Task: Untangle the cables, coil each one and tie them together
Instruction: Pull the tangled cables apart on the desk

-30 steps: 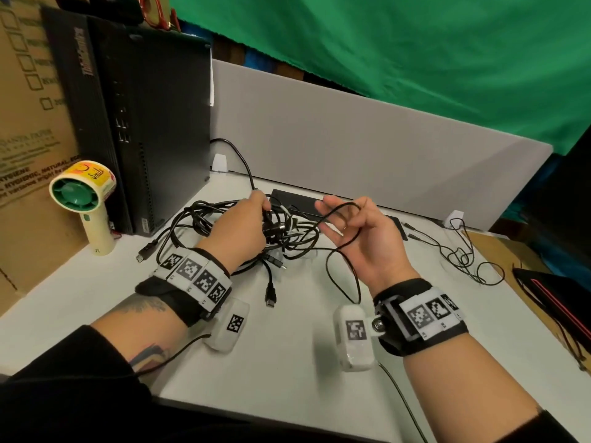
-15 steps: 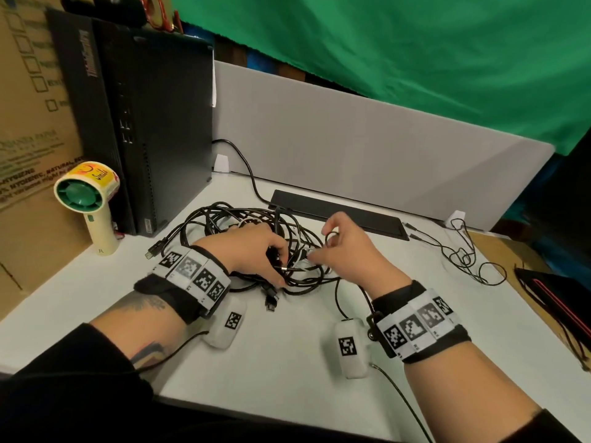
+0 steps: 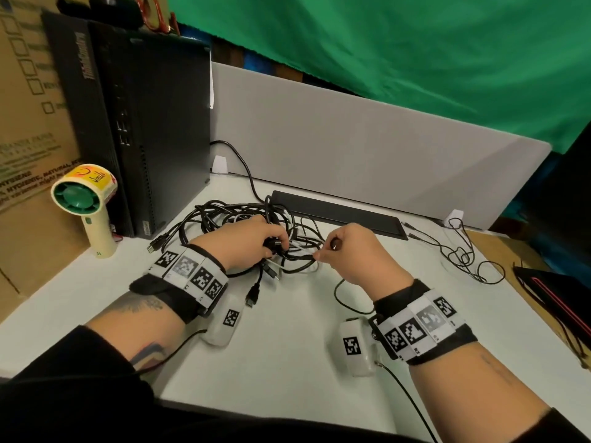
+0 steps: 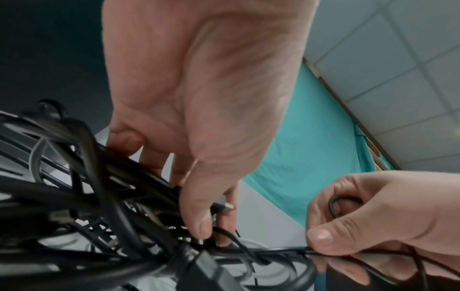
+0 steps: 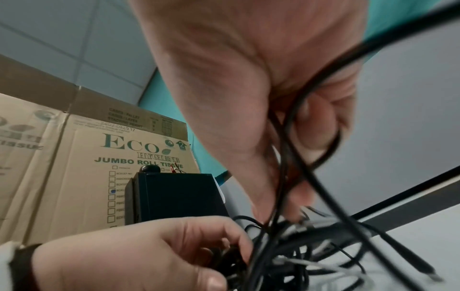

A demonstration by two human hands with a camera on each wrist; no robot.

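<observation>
A tangle of black and white cables (image 3: 243,215) lies on the white table (image 3: 287,346), in front of the black computer tower. My left hand (image 3: 252,244) rests on the tangle, with fingers and thumb curled round a bunch of black cables (image 4: 139,222) and a plug. Just to its right, my right hand (image 3: 348,251) pinches a thin black cable (image 4: 281,251) between thumb and forefinger, and a loop of that cable (image 5: 321,126) runs through its curled fingers. A loose HDMI-type plug (image 3: 252,297) hangs out toward me.
A black computer tower (image 3: 137,123) and a hand-held fan (image 3: 86,203) stand at the left, with cardboard boxes (image 3: 28,129) behind. A flat black bar (image 3: 339,215) lies along the grey partition. A thin separate wire bundle (image 3: 463,254) sits at the right, near a dark object (image 3: 556,292).
Both hands have come down from a raised position to the table. The right hand turned from palm-up with a loose loop to a pinch on the thin cable beside the left hand.
</observation>
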